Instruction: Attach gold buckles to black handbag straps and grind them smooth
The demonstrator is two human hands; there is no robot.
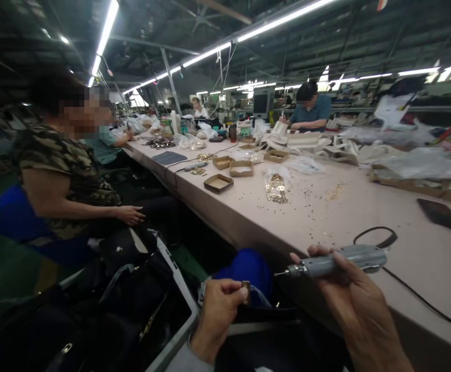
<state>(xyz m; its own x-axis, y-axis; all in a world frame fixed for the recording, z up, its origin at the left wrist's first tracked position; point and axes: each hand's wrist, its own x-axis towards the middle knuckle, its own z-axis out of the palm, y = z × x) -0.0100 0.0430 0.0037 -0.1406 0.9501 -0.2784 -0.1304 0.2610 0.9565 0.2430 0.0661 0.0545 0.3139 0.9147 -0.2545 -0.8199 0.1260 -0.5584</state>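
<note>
My right hand is wrapped round a grey electric screwdriver, its thin bit pointing left over the table's near edge. A black cord runs from the tool across the table. My left hand pinches a small gold-coloured metal piece between thumb and finger, a little below and left of the bit and apart from it. Black fabric lies under both hands, over my lap; its full shape is hidden. A blue rounded thing shows just behind my left hand.
The long table holds cardboard trays, gold-coloured hardware, tiny scattered parts and a dark phone-like slab. A grey-rimmed bin of black bags stands at left. A person in camouflage sits beyond it.
</note>
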